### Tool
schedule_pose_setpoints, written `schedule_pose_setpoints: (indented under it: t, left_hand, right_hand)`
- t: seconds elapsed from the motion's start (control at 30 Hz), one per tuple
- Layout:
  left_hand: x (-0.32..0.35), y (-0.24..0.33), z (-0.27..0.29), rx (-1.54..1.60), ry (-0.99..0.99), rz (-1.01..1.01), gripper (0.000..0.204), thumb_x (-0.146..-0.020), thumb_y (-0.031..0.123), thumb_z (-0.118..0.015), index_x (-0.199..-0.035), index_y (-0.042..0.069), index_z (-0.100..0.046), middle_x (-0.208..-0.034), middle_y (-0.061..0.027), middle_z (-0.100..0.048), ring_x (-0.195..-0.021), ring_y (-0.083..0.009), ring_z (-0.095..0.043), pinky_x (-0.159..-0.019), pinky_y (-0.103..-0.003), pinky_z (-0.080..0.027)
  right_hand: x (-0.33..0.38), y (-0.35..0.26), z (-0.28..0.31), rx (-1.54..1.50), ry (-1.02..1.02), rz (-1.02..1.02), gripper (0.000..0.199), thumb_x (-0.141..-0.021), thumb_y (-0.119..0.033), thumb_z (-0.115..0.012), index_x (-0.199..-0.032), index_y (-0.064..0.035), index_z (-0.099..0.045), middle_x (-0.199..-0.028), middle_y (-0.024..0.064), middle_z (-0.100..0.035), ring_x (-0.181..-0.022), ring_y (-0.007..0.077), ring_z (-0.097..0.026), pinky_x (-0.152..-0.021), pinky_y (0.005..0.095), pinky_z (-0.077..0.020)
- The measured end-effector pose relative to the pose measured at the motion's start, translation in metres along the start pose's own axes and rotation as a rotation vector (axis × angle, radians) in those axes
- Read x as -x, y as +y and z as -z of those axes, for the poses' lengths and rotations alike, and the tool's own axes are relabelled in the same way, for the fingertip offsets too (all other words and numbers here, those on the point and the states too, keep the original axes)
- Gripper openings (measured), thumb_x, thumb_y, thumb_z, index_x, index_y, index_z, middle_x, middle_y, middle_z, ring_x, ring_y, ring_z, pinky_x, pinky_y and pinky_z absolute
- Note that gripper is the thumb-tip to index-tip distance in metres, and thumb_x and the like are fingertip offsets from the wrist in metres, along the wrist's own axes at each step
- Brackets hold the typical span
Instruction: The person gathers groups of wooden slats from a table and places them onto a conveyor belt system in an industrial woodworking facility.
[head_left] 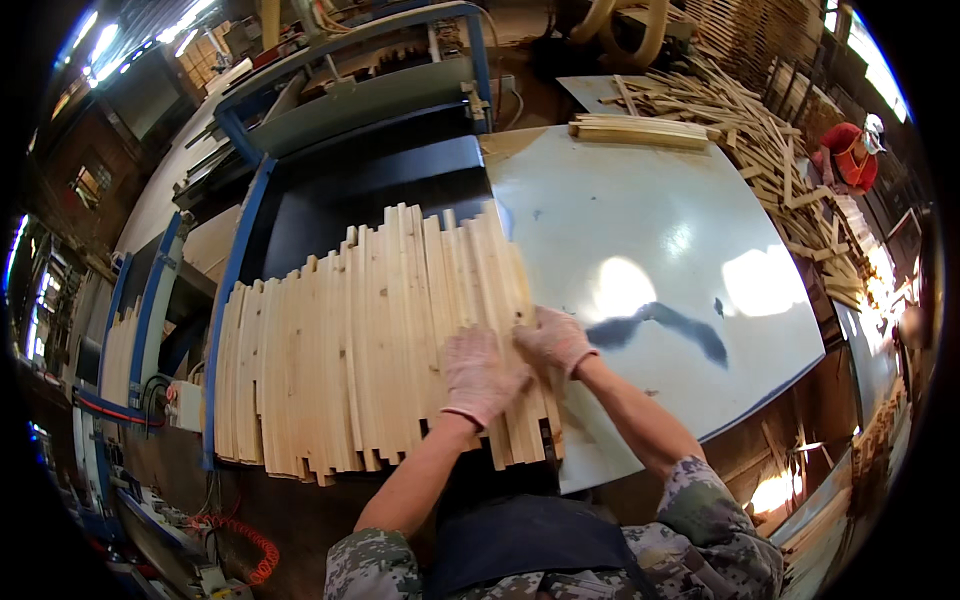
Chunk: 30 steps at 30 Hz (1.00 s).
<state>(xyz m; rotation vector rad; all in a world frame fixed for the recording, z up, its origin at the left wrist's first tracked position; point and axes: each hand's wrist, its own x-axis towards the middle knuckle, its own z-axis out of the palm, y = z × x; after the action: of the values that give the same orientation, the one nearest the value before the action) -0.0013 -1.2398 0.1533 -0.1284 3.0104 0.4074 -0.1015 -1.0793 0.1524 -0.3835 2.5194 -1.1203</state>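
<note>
Our left hand (481, 375) and right hand (556, 338), both in pale pink fabric gloves, at a row of long, pale wooden strips (340, 360).
Nearest us are our camouflage-patterned sleeves (695, 495) and dark blue apron (530, 540); ahead, our left palm lies flat, fingers extended, on the strips near the row's right end, while our right fingers bend against its right edge, and we cannot tell whether they pinch one. The strips lie side by side, far ends uneven, partly covering a glossy black panel (370, 195); just right spreads a shiny pale grey tabletop (640, 220). Farther off we see a small wooden bundle (640, 132) on its far edge, a blue metal frame (481, 65), a loose wooden heap (740, 120) and a person in red (848, 165).
</note>
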Motion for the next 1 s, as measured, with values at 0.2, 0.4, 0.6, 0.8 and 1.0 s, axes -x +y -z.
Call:
schedule_pose_setpoints:
  t: [0.2, 0.4, 0.6, 0.8, 1.0]
  left_hand:
    - [0.002, -0.023, -0.004, -0.052, 0.090, -0.084, 0.092, -0.095, 0.062, -0.063, -0.163, 0.005, -0.041, -0.169, -0.0266, -0.035, -0.160, -0.0435, -0.025, -0.132, -0.054, -0.010]
    - [0.009, -0.013, 0.001, -0.106, 0.079, -0.045, 0.087, -0.092, 0.061, -0.067, -0.161, 0.012, -0.046, -0.169, -0.0255, -0.036, -0.159, -0.0434, -0.027, -0.131, -0.056, -0.011]
    - [0.010, -0.007, 0.008, -0.112, 0.060, -0.049, 0.083, -0.093, 0.059, -0.067, -0.161, 0.014, -0.048, -0.170, -0.0260, -0.034, -0.159, -0.0439, -0.026, -0.131, -0.056, -0.010]
    - [0.007, -0.012, 0.003, -0.107, 0.083, -0.073, 0.080, -0.096, 0.056, -0.065, -0.161, 0.013, -0.047, -0.170, -0.0259, -0.034, -0.160, -0.0443, -0.025, -0.131, -0.056, -0.010]
    - [0.017, -0.057, 0.006, 0.040, 0.143, -0.056, 0.081, -0.097, 0.056, -0.065, -0.159, 0.007, -0.047, -0.168, -0.0278, -0.036, -0.159, -0.0447, -0.028, -0.132, -0.054, -0.012]
  right_hand:
    - [-0.015, 0.021, -0.004, 0.101, 0.007, -0.004, 0.061, -0.089, -0.055, -0.064, -0.118, -0.0024, -0.075, -0.111, 0.0246, -0.076, -0.108, 0.0402, -0.072, -0.100, 0.0473, -0.0540]
    - [-0.010, 0.014, 0.013, -0.014, -0.089, -0.050, 0.059, -0.089, -0.054, -0.066, -0.119, -0.0034, -0.073, -0.113, 0.0240, -0.076, -0.110, 0.0393, -0.072, -0.102, 0.0459, -0.0535]
    - [-0.017, 0.005, 0.007, 0.131, 0.001, -0.056, 0.052, -0.093, -0.042, -0.064, -0.122, 0.0002, -0.069, -0.109, 0.0277, -0.076, -0.108, 0.0433, -0.073, -0.100, 0.0479, -0.0553]
    - [-0.002, -0.023, 0.025, 0.199, 0.131, -0.008, 0.057, -0.092, -0.029, -0.061, -0.138, 0.0048, -0.054, -0.102, 0.0328, -0.074, -0.101, 0.0467, -0.074, -0.094, 0.0511, -0.0575]
    - [0.010, -0.010, 0.060, 0.326, 0.094, -0.064, 0.041, -0.094, -0.022, -0.057, -0.124, 0.0046, -0.053, -0.094, 0.0309, -0.074, -0.096, 0.0475, -0.075, -0.087, 0.0535, -0.0588]
